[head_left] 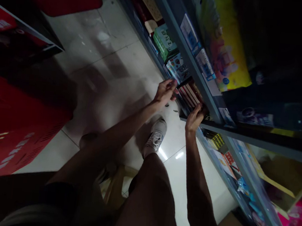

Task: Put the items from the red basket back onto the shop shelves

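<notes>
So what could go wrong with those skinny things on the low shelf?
The row of thin items stands packed side by side, with the right hand at one end and the left hand at the front, so a nudge might topple some. One could slip out and land near the white shoe. And the patterned box sits right beside the row, so it might get bumped too.

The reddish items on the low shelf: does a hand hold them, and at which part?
A hold cannot be told: the right hand is at one end of the reddish items, the left hand near the other.
</notes>
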A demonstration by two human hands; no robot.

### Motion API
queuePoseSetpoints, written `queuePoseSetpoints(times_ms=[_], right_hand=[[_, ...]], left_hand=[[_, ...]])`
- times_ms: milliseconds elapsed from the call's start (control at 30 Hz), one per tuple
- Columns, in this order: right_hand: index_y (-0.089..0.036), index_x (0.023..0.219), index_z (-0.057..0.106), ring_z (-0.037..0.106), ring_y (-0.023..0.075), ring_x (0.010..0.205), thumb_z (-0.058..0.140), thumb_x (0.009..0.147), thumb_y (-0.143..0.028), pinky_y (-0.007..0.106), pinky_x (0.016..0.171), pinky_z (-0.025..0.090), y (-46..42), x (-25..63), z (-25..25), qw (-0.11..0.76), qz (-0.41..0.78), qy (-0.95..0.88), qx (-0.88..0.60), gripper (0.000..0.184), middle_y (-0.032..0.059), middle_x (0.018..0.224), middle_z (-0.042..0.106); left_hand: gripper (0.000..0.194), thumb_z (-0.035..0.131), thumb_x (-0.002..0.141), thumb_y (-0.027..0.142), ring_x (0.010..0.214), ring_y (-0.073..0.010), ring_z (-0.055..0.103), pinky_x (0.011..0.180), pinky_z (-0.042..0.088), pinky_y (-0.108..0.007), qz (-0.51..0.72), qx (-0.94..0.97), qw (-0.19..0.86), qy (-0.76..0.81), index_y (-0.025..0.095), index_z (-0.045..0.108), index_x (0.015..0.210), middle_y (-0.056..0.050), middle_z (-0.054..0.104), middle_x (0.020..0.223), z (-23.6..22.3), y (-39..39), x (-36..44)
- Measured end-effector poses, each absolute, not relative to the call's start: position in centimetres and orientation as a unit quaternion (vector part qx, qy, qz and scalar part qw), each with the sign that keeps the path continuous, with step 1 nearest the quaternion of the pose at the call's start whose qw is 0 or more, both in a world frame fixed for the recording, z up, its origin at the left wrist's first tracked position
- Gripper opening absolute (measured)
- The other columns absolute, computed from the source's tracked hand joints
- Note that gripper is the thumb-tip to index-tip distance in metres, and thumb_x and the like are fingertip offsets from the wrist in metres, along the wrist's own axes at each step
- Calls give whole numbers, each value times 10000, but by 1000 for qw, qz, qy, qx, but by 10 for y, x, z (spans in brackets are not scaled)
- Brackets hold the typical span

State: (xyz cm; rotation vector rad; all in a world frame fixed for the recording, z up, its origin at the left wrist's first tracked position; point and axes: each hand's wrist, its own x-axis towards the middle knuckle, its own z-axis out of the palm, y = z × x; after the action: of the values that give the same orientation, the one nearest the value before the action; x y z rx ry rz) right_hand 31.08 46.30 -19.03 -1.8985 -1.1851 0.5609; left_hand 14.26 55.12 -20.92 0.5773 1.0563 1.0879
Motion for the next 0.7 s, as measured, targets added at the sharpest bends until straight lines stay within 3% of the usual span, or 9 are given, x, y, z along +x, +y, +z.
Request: queuePoseSetpoints(times_ms=[67,167,267,367,500,700], right_hand=[[-141,1646,458,407,259,1636,479,1130,-547,468,1408,275,435,295,-192,404,162,-492,-754,657,227,1712,433],[-149,1471,645,557,279,1490,537,1118,-488,463,1337,398,418,283,-200,366,116,-542,-747,501,227,1537,564],[-113,1334,720,640,306,1342,543,1112,-454,498,1281,455,440,287,-212,313,111,-581,-743,444,230,1363,670],[-99,1333,735,669,306,1273,597,1093,-396,490,1225,490,474,294,-221,235,81,-607,-755,407,216,1318,727],[-143,1297,773,738,283,1164,549,1131,-325,412,1083,548,497,292,-222,147,14,-576,-804,334,193,1287,773],[-109,1073,836,779,316,975,537,1143,-301,391,902,573,502,279,-222,116,-22,-517,-848,362,219,1086,812]], left_hand=[[274,644,1103,406,461,-62,545,494,419,-196,508,187,658,523,161,672,1223,20,691,778,-228,517,120],[217,573,1077,345,437,-65,505,464,382,-207,486,90,638,591,162,685,1110,40,636,726,-258,454,92],[221,525,1042,297,444,-75,507,473,383,-217,448,34,625,638,153,691,1060,39,621,702,-282,393,80],[227,549,1019,305,462,-85,518,484,392,-217,430,19,637,640,144,701,1067,37,628,698,-294,349,83],[252,576,1025,346,443,-104,509,465,397,-228,408,19,680,609,137,715,1022,18,649,663,-297,325,93],[233,615,1049,342,458,-106,530,478,402,-231,392,48,714,578,151,748,1041,-9,706,716,-300,337,101]])
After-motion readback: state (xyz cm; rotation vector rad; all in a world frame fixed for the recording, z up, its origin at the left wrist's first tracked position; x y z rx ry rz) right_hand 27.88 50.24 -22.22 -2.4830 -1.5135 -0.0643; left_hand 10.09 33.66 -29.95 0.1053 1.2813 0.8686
